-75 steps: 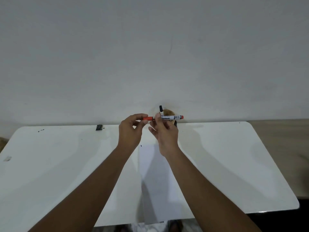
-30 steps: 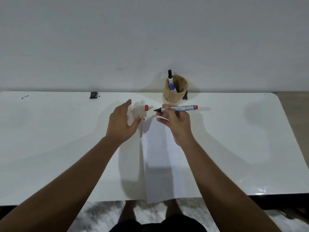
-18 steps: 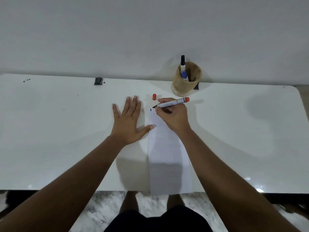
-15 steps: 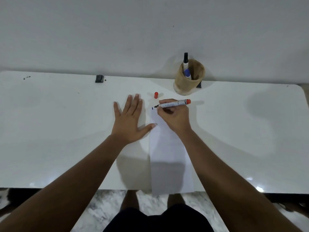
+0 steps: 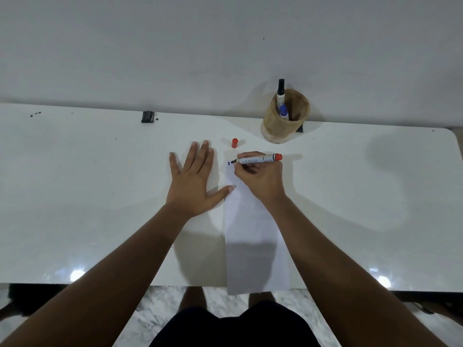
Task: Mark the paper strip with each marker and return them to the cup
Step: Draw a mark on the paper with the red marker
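A long white paper strip (image 5: 253,236) lies on the white table (image 5: 87,196), its near end hanging over the front edge. My right hand (image 5: 259,180) grips an uncapped red-ended marker (image 5: 258,159), tip at the strip's far left corner beside a small blue mark (image 5: 228,163). My left hand (image 5: 194,182) lies flat and spread on the table, thumb touching the strip's left edge. The red cap (image 5: 234,143) stands just beyond the strip. A tan cup (image 5: 285,121) at the back holds a black-capped marker (image 5: 280,92) and a blue-capped marker (image 5: 283,111).
A small black object (image 5: 147,116) sits at the table's back edge near the wall. Another dark item (image 5: 300,128) pokes out behind the cup. Tiny dark specks (image 5: 35,114) lie at the far left. My legs and a marble floor (image 5: 162,301) show below the front edge.
The cap came off and now stands on the table. My left hand went down flat beside the strip. My right hand lowered the marker tip to the strip's far corner.
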